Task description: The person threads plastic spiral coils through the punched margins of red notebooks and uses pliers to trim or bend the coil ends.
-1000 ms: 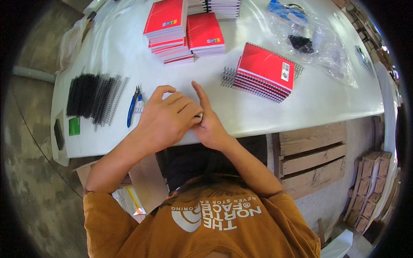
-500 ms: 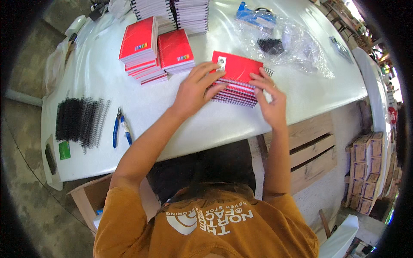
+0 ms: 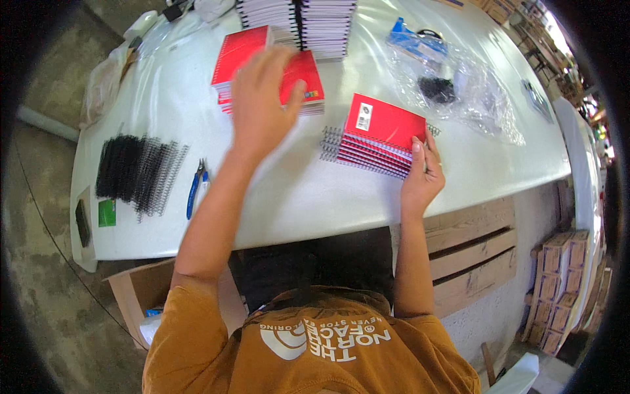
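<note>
A stack of red-covered notebooks [image 3: 391,127] with black coils along its near edge lies right of centre; the top cover has a white label. Loose coil ends stick out at its left and right sides. My right hand [image 3: 425,172] grips the stack's right edge, thumb on the top cover and fingers at the side. My left hand [image 3: 262,105], slightly blurred, is raised over the farther red notebooks, its thumb apart from the fingers and nothing visible in it. It partly hides the left pile [image 3: 241,52] and the right pile [image 3: 306,79]; contact cannot be told.
Black spiral coils [image 3: 134,172] lie in a heap at left, near blue-handled cutters [image 3: 195,190] and a green card [image 3: 107,213]. Tall stacks of bound books [image 3: 326,29] stand at the back. Clear plastic wrap [image 3: 479,98] and a blue object [image 3: 410,41] lie at back right.
My left hand has left the notebook stack and moved left and away to the farther red piles. My right hand stays at the stack. The whole view has shifted slightly.
</note>
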The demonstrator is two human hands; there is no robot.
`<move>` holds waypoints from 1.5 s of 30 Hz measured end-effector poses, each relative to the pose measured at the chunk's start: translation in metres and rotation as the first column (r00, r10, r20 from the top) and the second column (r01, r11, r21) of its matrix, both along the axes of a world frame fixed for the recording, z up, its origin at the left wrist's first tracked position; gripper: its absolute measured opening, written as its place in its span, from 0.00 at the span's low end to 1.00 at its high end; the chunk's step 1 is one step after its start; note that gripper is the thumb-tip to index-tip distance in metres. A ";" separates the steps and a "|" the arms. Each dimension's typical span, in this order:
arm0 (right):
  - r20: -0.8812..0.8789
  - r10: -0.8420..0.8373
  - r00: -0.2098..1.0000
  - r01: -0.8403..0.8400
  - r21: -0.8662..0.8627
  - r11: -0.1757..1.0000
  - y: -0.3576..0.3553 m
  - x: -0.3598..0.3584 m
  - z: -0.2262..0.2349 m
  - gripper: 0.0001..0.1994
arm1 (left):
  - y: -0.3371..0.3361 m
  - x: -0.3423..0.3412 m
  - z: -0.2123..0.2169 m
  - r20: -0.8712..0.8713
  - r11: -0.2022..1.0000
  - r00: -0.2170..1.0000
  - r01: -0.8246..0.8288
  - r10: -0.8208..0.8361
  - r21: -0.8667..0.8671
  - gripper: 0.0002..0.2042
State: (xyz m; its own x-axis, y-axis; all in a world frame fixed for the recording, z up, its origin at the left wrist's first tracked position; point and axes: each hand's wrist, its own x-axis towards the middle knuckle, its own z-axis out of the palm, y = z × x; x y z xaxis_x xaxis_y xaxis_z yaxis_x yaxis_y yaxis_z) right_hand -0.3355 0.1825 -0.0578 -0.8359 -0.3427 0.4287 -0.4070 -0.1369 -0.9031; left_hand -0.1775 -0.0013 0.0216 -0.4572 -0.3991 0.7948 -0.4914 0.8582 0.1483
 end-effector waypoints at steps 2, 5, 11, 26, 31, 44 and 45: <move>-0.410 -0.176 0.895 0.257 0.150 0.955 0.005 0.008 0.013 0.08 | -0.021 0.034 0.010 0.148 0.983 0.976 -0.147 0.163 -0.109 0.16; -0.481 -0.086 0.872 0.102 0.008 0.995 0.010 0.038 0.029 0.10 | -0.029 0.071 0.010 0.259 0.996 0.962 -0.090 0.088 -0.004 0.15; 0.577 0.797 0.178 -0.687 -0.507 0.521 -0.004 0.093 0.035 0.16 | 0.059 0.150 0.048 0.108 0.659 0.780 0.435 -0.616 0.613 0.14; 0.271 0.909 0.318 -0.932 -0.087 0.352 -0.054 0.107 -0.002 0.12 | 0.001 0.212 -0.055 0.051 0.609 0.974 -0.178 0.221 0.773 0.13; 0.275 0.910 0.309 -0.940 -0.056 0.336 -0.057 0.109 -0.005 0.13 | 0.054 0.180 -0.014 0.010 0.148 0.968 0.029 -0.253 0.989 0.25; 0.264 0.866 0.426 -0.904 0.079 0.420 -0.052 0.102 -0.003 0.14 | 0.033 0.167 -0.021 0.192 0.496 0.973 -0.105 -0.128 0.862 0.21; 0.249 0.866 0.433 -0.901 0.094 0.423 -0.052 0.102 -0.003 0.14 | 0.031 0.166 -0.022 0.169 0.419 0.978 -0.102 -0.126 0.902 0.22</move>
State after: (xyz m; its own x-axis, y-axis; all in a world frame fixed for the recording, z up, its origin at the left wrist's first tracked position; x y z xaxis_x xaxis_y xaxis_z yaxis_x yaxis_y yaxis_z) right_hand -0.2338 0.1306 -0.0604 -0.0635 -0.9829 0.1729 -0.0315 -0.1712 -0.9847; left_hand -0.0116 0.0299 0.0001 -0.5528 -0.8243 -0.1223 -0.5953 0.2879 0.7501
